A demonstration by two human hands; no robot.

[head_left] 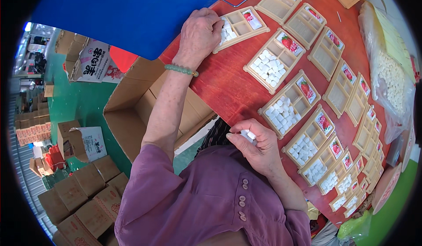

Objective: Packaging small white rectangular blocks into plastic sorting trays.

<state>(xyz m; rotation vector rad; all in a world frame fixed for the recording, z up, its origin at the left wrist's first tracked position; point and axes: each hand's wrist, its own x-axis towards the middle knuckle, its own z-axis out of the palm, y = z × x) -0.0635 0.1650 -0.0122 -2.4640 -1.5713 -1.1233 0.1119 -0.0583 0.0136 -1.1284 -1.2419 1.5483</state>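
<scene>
My left hand (200, 34), with a green bead bracelet at the wrist, is closed over the end of a beige compartment tray (241, 33) at the table's far left edge. Its fingertips are partly hidden. Small white pieces (227, 32), like little marshmallows, fill the tray compartment beside the fingers; a strawberry-picture card (252, 20) lies at the other end. My right hand (259, 147) is cupped closed around several white pieces (249, 135), in front of my body near the table edge. To its right, similar trays (288, 105) hold white pieces in their large compartments.
Farther back, trays (305, 23) have cards but no white pieces. A clear bag (389, 76) of white pieces lies at the red table's (220, 92) right side. An open cardboard box (125, 114) stands below the left edge; a blue panel (118, 12) is beyond. Stacked cartons (79, 197) fill the lower left.
</scene>
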